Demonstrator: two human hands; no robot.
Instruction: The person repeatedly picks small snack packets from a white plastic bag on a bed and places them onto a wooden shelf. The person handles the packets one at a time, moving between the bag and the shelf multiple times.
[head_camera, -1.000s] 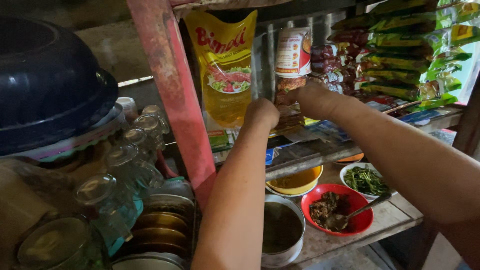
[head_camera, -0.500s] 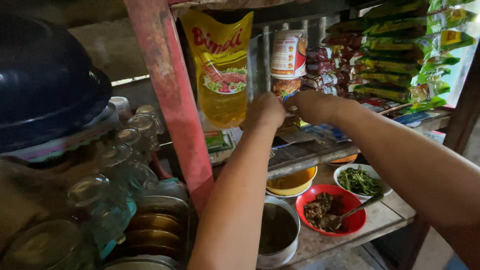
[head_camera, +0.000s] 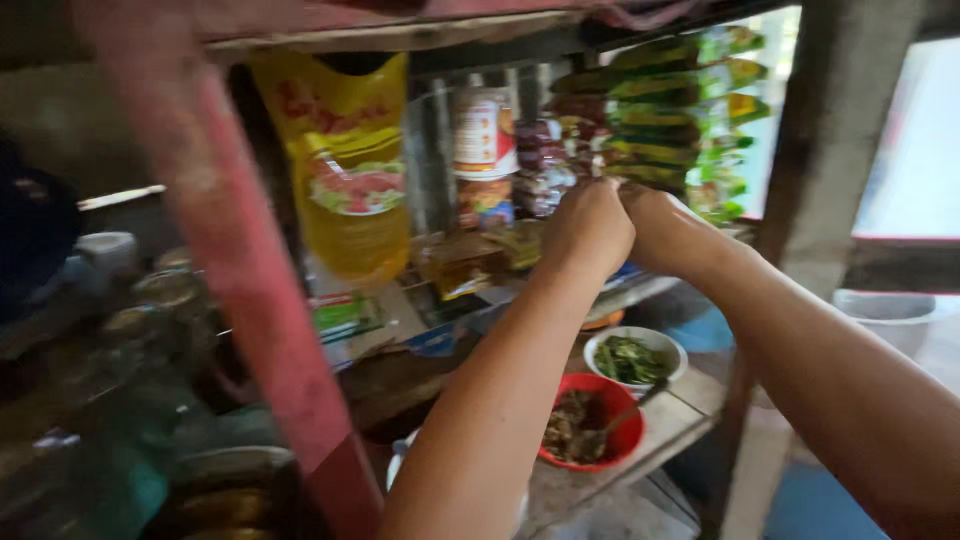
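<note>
My left hand (head_camera: 590, 228) and my right hand (head_camera: 668, 232) are raised side by side, knuckles touching, in front of the shelf. Their fingers curl away from me, and what they grip is hidden. Just left of them hangs a strip of red-and-white sachets (head_camera: 483, 150) with brown ones under it. Rows of green and yellow packets (head_camera: 680, 100) hang right behind the hands. The picture is blurred by motion.
A yellow pouch of cooking oil (head_camera: 350, 190) hangs beside a red post (head_camera: 240, 290). Under my arms stand a red bowl (head_camera: 600, 440) with a spoon and a white bowl of greens (head_camera: 632, 358). Glass jars (head_camera: 150, 310) crowd the left. A wooden post (head_camera: 820, 150) rises at right.
The view has swung to the right and blurred. Both hands have moved right along the hanging strips and come together, now in front of the green packets.
</note>
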